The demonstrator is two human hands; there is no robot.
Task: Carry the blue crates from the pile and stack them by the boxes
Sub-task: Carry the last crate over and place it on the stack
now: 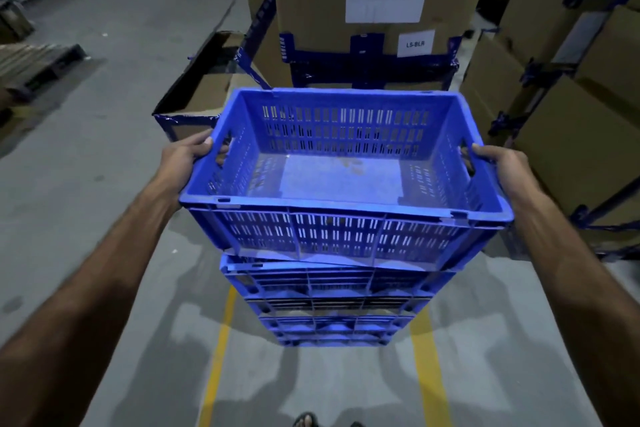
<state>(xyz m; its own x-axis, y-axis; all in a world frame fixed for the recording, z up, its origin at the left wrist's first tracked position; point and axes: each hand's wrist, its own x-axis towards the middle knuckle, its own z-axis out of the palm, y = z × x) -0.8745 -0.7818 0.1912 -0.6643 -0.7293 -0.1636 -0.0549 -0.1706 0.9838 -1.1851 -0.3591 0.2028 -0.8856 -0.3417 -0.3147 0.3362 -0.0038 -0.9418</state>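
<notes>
Bottom edge of the frame, there's my sandalled foot [305, 420] on the grey floor [104, 184], standing between two yellow floor lines [217, 354]. Just ahead, low centre, sits the stack of blue crates [332, 305], several nested high. Right above it is the blue crate [343, 177] I'm carrying, empty, slotted walls all round, filling the middle of the frame. Its near edge sits a touch skewed over the top of the stack; from here I can't tell whether it's resting on it or just clear of it. My left hand [183, 158] is clamped on the left handle slot, thumb over the rim, fingers curled through the cut-out. My right hand [498, 163] grips the right handle the same way, thumb on top. Both arms reach in from the lower corners. Beyond the crate, left of centre, an open cardboard box [194, 94] with dark blue tape at its corners. Upper centre, a tall taped cardboard box [374, 7] with a white label and a small tag reading LS-BLR. Right side, more stacked boxes [568, 114]. Far upper left, a wooden pallet [38, 62].
</notes>
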